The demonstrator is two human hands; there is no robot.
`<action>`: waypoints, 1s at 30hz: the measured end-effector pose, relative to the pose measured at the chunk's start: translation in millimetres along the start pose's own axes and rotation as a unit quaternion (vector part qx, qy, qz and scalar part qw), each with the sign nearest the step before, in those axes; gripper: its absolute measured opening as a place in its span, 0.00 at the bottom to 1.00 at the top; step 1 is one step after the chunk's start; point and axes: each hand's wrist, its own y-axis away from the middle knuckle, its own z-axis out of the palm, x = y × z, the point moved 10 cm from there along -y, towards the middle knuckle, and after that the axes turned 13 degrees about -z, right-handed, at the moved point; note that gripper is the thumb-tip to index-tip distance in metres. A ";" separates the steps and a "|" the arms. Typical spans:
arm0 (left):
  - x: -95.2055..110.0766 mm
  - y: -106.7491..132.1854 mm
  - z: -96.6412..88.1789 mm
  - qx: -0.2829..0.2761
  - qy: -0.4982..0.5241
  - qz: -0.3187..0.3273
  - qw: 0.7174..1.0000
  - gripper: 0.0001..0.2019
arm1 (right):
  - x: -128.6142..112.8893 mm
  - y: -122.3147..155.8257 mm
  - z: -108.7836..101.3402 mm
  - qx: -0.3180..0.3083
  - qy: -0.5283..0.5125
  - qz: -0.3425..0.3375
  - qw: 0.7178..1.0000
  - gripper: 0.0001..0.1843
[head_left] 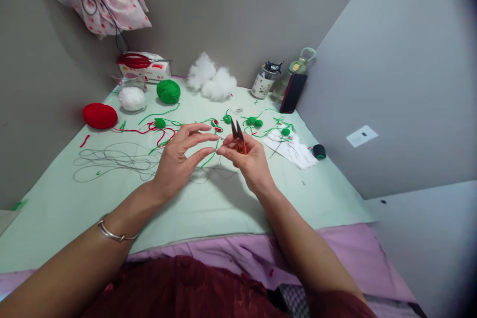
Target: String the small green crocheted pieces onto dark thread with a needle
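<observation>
Small scissors with dark blades and orange handles are held in my right hand, the blades pointing up and away from me. My left hand faces it across a narrow gap, fingers stretched out and thumb apart from them. A green yarn strand hangs down between the two hands; whether a fingertip touches it I cannot tell. Just beyond my left fingertips is a small red and green knitted piece. Thin grey cord lies in loose loops left of and below my left hand.
Red, white and green yarn balls sit at the back left. White stuffing lies against the wall. Small green pieces, a white cloth, a pen cup, a phone and a bottle stand or lie right.
</observation>
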 end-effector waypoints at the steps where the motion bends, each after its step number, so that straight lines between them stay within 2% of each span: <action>1: 0.8 -0.1 2.0 -0.010 -0.003 0.006 1.000 0.10 | 0.0 0.2 1.0 -0.005 -0.001 0.001 1.000 0.22; 4: 1.1 -0.6 6.0 -0.034 0.005 0.011 0.999 0.08 | 0.1 0.2 2.6 -0.015 -0.008 0.002 1.000 0.21; 8: -0.9 -1.9 4.7 -0.033 0.009 -0.004 0.999 0.03 | 1.9 0.8 4.9 -0.024 -0.015 0.008 1.000 0.22; 13: -3.0 -3.0 4.3 -0.046 0.014 -0.037 0.998 0.04 | -0.8 -1.2 5.8 -0.064 0.022 0.004 0.998 0.20; 15: -3.3 -3.5 3.1 -0.046 0.006 -0.048 0.998 0.05 | -8.0 -4.7 -6.2 -0.070 0.082 -0.021 0.994 0.19; 17: -3.7 -4.4 -0.4 -0.035 0.000 -0.058 0.998 0.06 | -16.5 -7.6 -30.9 -0.050 0.179 -0.054 0.981 0.19; 20: -2.6 -5.3 -5.6 -0.015 -0.008 -0.058 0.998 0.06 | -18.1 -5.1 -78.6 -0.011 0.360 -0.055 0.931 0.19; 22: 0.0 -4.9 -6.1 -0.012 -0.012 -0.046 0.999 0.06 | -10.9 0.2 -107.0 -0.004 0.487 -0.019 0.873 0.18; 24: 3.1 -3.8 -4.1 -0.016 -0.016 -0.031 0.999 0.06 | -6.3 5.3 -124.7 -0.007 0.585 0.007 0.811 0.16; 25: 4.2 -3.0 -2.4 -0.019 -0.017 -0.027 0.999 0.06 | -7.0 6.9 -127.6 -0.008 0.614 0.006 0.790 0.14; 26: 5.0 -2.2 -0.2 -0.024 -0.018 -0.025 0.999 0.06 | -9.6 7.7 -125.8 -0.009 0.622 -0.004 0.783 0.14; 27: 5.7 -1.3 2.3 -0.031 -0.019 -0.024 0.999 0.06 | -13.1 8.0 -119.3 -0.013 0.606 -0.020 0.795 0.14; 28: 6.6 -0.4 5.2 -0.038 -0.019 -0.022 0.999 0.06 | -15.8 7.8 -108.2 -0.026 0.561 -0.037 0.826 0.14; 30: 8.8 1.4 11.7 -0.056 -0.020 -0.014 0.998 0.06 | -17.1 8.0 -73.1 -0.083 0.391 -0.049 0.916 0.17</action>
